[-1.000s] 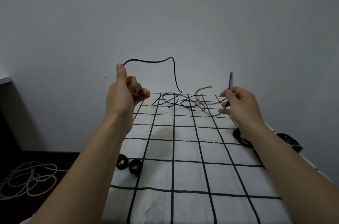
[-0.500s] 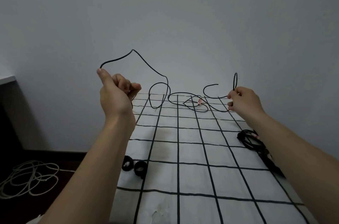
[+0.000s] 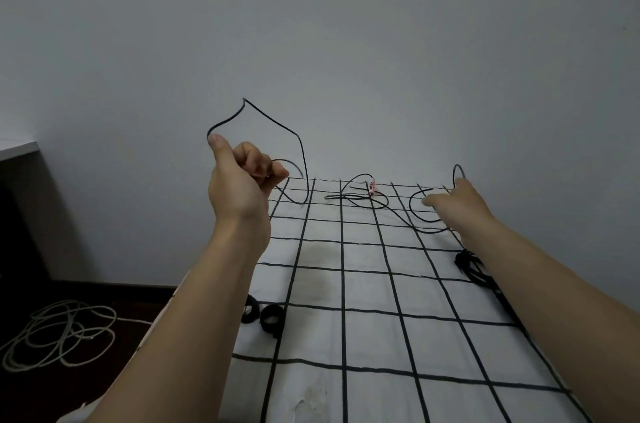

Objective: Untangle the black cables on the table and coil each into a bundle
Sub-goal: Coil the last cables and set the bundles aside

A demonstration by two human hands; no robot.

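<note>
Head view: a person works a black cable (image 3: 300,142) at the far end of a desk (image 3: 367,284) covered in white cloth ruled with a black grid. The left hand (image 3: 242,183), raised above the desk's left edge, is curled into a fist round the cable, thumb pointing up. From the thumb the cable climbs to a sharp peak against the grey wall (image 3: 346,41), then drops to the cloth just right of the hand; a second short loop curves out from the curled fingers. The rest of the cable lies in loose, crossing loops along the far edge, with a small pink tag (image 3: 372,187) standing in the middle of the tangle. The right hand (image 3: 457,206) reaches low over the far right corner, fingers pointing left; it is blurred, and a small loop of cable rises just behind it, so whether it grips the cable cannot be told. A coiled black bundle (image 3: 471,270) lies at the right edge, partly under the right forearm. Two black rings (image 3: 272,317) sit side by side near the left edge, beside the left forearm. A pale cord (image 3: 59,332) lies in loops on the dark floor (image 3: 104,388) to the left.
</note>
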